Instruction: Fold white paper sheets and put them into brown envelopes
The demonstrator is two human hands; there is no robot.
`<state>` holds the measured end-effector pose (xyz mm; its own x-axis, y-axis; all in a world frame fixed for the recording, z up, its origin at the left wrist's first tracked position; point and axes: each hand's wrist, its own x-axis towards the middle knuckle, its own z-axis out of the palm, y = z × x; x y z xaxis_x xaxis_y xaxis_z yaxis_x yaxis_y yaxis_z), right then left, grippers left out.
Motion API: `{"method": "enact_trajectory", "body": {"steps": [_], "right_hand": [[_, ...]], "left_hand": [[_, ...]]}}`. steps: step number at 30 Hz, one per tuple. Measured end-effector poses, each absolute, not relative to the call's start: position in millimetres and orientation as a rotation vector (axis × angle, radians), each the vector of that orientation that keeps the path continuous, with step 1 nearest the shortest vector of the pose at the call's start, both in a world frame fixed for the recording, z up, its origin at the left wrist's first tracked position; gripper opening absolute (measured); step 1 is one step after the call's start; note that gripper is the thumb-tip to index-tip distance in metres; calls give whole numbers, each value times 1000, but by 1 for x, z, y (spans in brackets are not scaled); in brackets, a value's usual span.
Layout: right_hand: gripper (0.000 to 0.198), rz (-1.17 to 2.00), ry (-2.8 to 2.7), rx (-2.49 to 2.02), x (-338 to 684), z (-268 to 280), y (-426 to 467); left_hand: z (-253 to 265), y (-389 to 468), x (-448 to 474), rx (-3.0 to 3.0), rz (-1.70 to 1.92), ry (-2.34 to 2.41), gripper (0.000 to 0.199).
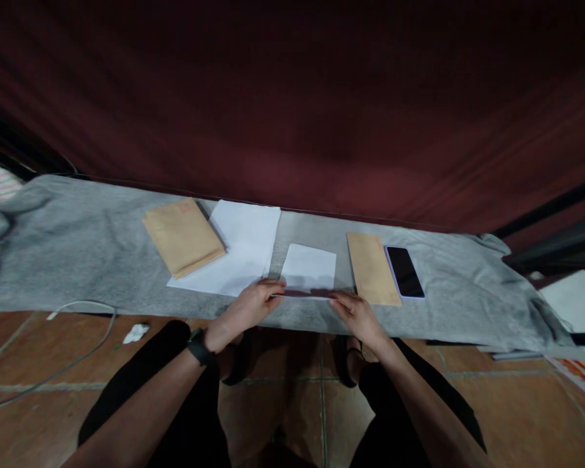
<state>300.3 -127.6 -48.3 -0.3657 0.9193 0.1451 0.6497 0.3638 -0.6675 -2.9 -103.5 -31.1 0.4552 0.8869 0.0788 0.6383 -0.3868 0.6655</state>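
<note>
A white sheet of paper [309, 263] lies on the grey cloth in front of me, its near edge lifted and bent up. My left hand [259, 300] pinches the left end of that edge. At the right end, my right hand [355, 313] pinches it as well, with the fingers closed. Just right of the sheet is a single brown envelope [374, 268], close to my right hand. Left of my hands, a stack of white paper [246, 237] rests on the cloth, with a pile of brown envelopes [182, 235] partly over it.
A phone [405, 272] with a purple edge lies beside the single envelope. The grey cloth [88, 247] covers a long narrow surface. Behind it hangs a dark red curtain [312, 117]. On the tiled floor are a white cable [108, 335] and a crumpled tissue [136, 333].
</note>
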Motion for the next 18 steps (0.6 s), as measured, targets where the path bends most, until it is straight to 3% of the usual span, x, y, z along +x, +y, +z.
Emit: {"method": "enact_trajectory", "body": {"steps": [4, 12, 18], "right_hand": [[41, 657, -1992, -1539, 294, -49, -122], [38, 613, -1878, -1751, 287, -46, -109], [35, 410, -1903, -1969, 279, -41, -97]], "left_hand": [[-32, -91, 5, 1884, 685, 1377, 19], [-39, -70, 20, 1711, 853, 1407, 25], [-38, -61, 29, 1768, 896, 1505, 29]]}}
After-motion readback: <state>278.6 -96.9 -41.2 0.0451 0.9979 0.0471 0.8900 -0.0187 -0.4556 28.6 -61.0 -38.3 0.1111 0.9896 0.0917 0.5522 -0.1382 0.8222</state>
